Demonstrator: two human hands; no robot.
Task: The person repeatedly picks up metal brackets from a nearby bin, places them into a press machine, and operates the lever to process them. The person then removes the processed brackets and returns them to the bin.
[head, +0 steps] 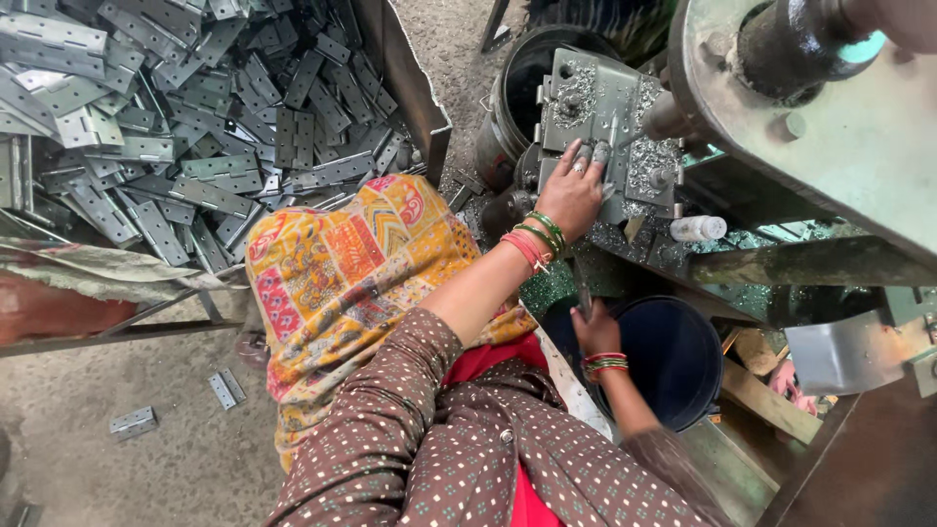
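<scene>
**Hand pressed on a metal jig plate at the machine**

The left hand (571, 193) lay flat on a grey metal jig plate (595, 112) at about 1 o'clock from the middle of the view, with the fingers (586, 156) spread open and their tips touching the plate surface. The plate was roughly square, dull silver, with small holes, raised studs and a hinge-like edge on its left side. Many bright metal shavings (649, 161) covered its right part and the ledge under it. The wrist carried green and red bangles (537, 239).

The right hand (593, 330) was lower, at about 4 o'clock, closed around a thin dark metal piece (583, 293) that stood nearly upright. I cannot tell what this piece was. This hand was just above the rim of a dark blue bucket (673, 356).

At 10 o'clock a big heap of grey metal hinges (195, 127) filled a bin. Three loose hinges (224, 388) lay on the concrete floor at 8 o'clock. A colourful patterned cloth (342, 273) covered the knee of the person. The heavy green machine body (830, 137) was at 2 o'clock, with a small white cylinder (698, 228) lying below it.
</scene>
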